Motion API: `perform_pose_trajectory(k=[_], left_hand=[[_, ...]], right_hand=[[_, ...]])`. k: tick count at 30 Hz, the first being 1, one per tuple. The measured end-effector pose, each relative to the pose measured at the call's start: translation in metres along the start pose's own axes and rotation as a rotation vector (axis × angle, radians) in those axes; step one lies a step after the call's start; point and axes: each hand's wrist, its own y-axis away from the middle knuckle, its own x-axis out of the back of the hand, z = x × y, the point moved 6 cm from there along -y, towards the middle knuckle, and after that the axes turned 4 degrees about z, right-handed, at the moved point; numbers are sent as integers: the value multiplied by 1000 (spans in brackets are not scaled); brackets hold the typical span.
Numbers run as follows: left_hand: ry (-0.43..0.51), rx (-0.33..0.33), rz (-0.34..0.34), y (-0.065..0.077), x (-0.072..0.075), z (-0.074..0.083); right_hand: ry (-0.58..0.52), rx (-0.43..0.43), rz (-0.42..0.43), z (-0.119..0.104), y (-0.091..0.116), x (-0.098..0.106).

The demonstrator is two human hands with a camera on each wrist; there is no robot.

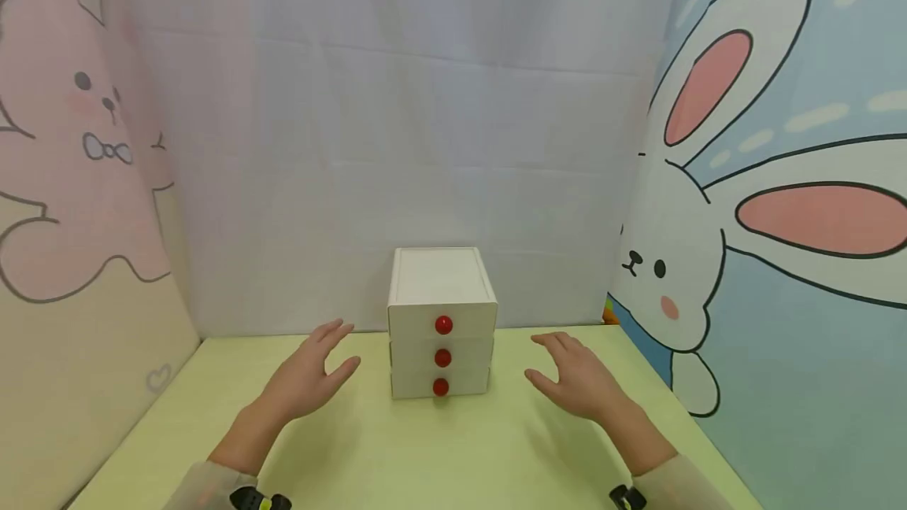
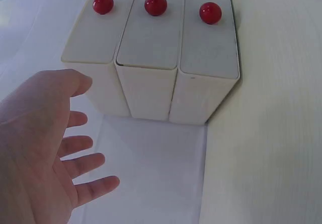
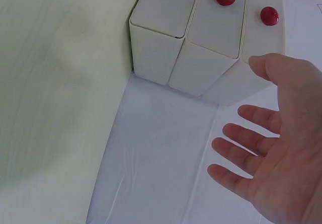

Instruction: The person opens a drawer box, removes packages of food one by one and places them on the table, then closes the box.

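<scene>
A white three-drawer box [image 1: 442, 278] stands near the back of the table, its drawers closed and stacked. Each drawer front carries one round red knob [image 1: 443, 325]. My left hand [image 1: 305, 376] hovers above the table to the box's left, fingers spread and holding nothing. On the other side, my right hand [image 1: 577, 376] is held in the air, also apart from the box, with its fingers relaxed. Both wrist views show the drawer fronts [image 2: 151, 38] and the bare palms facing the box's sides.
The pale yellow-green table [image 1: 439, 455] reaches back to a white curtain [image 1: 397, 124]. Panels with a pink rabbit [image 1: 106, 203] on the left and a white rabbit [image 1: 666, 234] on the right flank it. A small orange item [image 1: 609, 313] peeks out at the back right corner.
</scene>
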Motion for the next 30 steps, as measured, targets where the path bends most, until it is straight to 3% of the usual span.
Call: perform_pose_trajectory(k=[7,14,20,25,30], left_hand=[[250,40,7,-28,-6,2],[396,105,-9,-67,-14,9],[442,124,-40,-101,-19,14],[497,112,-92,-119,-28,13],[483,105,-133,-134,-33,15]], right_hand=[[-84,44,91,-27,-11,-1],[-140,113,115,-58,-31,-7],[-187,183,109,-80,-54,-16],[-194,216,94,-96,-68,-27],[-184,240,120,-108,-77,-33]])
